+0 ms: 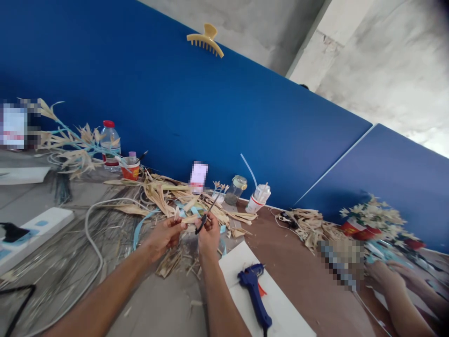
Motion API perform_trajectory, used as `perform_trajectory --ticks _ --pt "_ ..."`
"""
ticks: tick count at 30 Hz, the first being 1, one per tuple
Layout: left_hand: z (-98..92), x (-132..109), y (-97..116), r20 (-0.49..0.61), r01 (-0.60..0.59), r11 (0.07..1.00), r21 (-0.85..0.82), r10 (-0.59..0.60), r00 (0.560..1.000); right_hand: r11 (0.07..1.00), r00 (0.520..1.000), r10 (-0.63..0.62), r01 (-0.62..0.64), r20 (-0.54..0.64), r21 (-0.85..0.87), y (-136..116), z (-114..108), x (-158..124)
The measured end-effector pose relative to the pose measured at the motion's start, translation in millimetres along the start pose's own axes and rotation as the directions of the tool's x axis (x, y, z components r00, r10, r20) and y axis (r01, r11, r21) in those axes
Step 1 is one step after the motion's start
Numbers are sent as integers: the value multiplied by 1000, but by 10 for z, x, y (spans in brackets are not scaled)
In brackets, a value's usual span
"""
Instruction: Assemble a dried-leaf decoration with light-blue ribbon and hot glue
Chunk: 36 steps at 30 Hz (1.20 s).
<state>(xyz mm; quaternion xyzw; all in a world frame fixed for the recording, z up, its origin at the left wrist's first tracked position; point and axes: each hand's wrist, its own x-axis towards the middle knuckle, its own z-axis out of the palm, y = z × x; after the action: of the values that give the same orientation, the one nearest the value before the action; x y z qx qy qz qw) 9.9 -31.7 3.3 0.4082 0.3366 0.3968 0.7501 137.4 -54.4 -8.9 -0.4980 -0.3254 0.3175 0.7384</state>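
My left hand (164, 234) is closed in a pinch on a small piece of dried leaf (182, 219) over the table. My right hand (209, 234) is closed round a thin black tool (206, 216) whose tip points up and right; the two hands almost touch. Beyond them lies a heap of dried straw-coloured leaf strips (175, 196) with light blue ribbon (142, 223) running through it. A blue glue gun (254, 290) lies on a white board (280, 309) just right of my right forearm.
A white cable (93, 234) curves across the grey table at left, beside a white power strip (35, 229). A water bottle (110, 145), red cup (130, 169), glass jar (235, 188) and straw cup (258, 195) stand against the blue partition (210, 107). Another person's hands (400, 276) work at right.
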Motion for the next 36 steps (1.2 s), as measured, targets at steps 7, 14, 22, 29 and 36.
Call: perform_trajectory --ticks 7,14,22,29,36 --pt "-35 31 23 -96 -95 992 -80 87 992 994 994 4 7 106 -105 24 79 -114" --pt "-39 29 58 -187 -150 975 162 180 966 996 984 9 8 178 -94 -4 70 -118" --pt "-46 26 47 -80 -80 958 276 105 991 981 977 66 -26 204 -193 6 60 -116" --pt "13 25 -34 -82 -95 986 136 107 991 983 993 55 -35 107 -182 47 75 -111" --pt "-10 37 -32 -130 -143 985 94 154 979 975 988 28 7 153 -221 67 70 -120"
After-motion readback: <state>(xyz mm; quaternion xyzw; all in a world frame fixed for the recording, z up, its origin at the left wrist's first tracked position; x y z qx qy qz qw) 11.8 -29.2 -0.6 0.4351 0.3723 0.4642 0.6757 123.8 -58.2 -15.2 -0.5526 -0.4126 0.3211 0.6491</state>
